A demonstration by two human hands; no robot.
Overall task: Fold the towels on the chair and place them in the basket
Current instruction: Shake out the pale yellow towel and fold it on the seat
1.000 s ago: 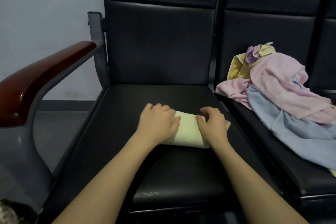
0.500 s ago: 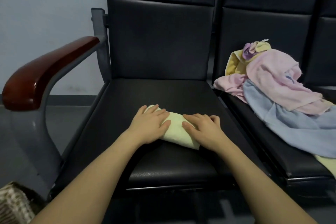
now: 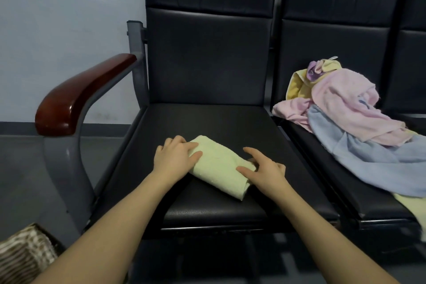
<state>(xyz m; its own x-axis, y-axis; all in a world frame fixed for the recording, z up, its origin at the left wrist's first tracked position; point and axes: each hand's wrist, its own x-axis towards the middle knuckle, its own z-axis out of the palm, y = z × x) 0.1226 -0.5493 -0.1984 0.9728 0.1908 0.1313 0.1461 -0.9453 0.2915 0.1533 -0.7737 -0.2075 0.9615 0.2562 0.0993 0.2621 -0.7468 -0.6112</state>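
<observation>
No writing or brand can be read anywhere. At the bottom left corner a woven basket [image 3: 22,253] is cut off by the frame edge; its inside is not visible, so what it holds cannot be told. Above it a red-brown armrest [image 3: 78,94] tops the grey frame of the left chair [image 3: 207,64]. On that chair's black seat lies a folded pale yellow towel [image 3: 219,166], angled from upper left to lower right. The left hand [image 3: 175,157] rests flat on the towel's left end, fingers straight and close together. The right hand [image 3: 265,168] touches the towel's right end, fingers spread and relaxed, holding nothing; its fingertips partly hide that end of the fold. On the next chair [image 3: 334,30] sits an unfolded pile [image 3: 345,117] of pink, blue and yellow towels, with a small purple bit on top. The pile runs out of frame at the right, so its count is unclear.
</observation>
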